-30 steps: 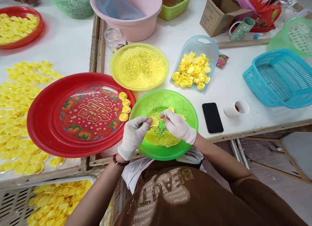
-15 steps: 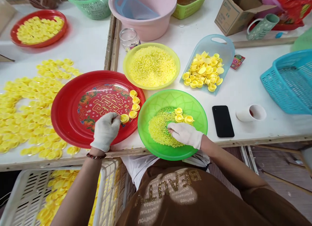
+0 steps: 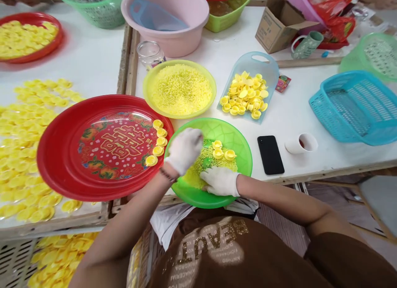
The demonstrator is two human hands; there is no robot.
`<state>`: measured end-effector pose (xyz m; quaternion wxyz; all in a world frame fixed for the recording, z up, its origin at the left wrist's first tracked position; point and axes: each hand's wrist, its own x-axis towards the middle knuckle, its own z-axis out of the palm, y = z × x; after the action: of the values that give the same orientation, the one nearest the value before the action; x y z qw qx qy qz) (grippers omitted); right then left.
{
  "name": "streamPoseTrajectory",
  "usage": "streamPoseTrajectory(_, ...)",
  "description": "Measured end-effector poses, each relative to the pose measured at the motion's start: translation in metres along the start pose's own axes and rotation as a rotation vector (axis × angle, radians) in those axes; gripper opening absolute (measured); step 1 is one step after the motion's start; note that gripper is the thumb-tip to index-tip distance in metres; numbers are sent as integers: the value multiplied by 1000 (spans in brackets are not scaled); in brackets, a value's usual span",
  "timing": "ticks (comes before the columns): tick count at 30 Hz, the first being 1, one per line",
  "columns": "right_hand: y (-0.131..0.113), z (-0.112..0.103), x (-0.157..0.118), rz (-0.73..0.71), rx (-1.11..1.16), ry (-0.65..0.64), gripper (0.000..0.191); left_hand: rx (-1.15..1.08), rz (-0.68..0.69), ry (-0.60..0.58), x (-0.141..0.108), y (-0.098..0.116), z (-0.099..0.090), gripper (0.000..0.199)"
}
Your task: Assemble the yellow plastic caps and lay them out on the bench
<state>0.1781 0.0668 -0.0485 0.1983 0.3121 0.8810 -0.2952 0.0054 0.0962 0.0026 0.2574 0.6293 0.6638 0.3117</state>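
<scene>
My left hand, in a white glove, is over the left side of the green plate; its fingers are curled and blurred, so what they hold cannot be made out. Beside it my right hand, also gloved, rests with fingers spread in the small yellow beads on that plate. Three yellow cup-shaped pieces lie near the plate's centre. On the red tray several yellow cup pieces form a curved row along the right side.
A yellow bowl of beads and a blue scoop of yellow cups stand behind. A black phone, white cup and blue basket are at right. Many yellow pieces cover the left. A pink basin stands farther back.
My left hand has moved right, from the red tray to the green plate, and a fifth yellow piece lies released in the row. My right hand's fingers have spread. The view has shifted.
</scene>
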Motion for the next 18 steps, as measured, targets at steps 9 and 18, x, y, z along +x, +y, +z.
streamPoseTrajectory(9, 8, -3, 4, -25, 217, 57, 24, -249, -120, -130, 7, 7, 32, 30)
streamPoseTrajectory(18, 17, -42, -4, -106, 1700, 402, 39, -438, -171, -235, -10, -23, 21, 37)
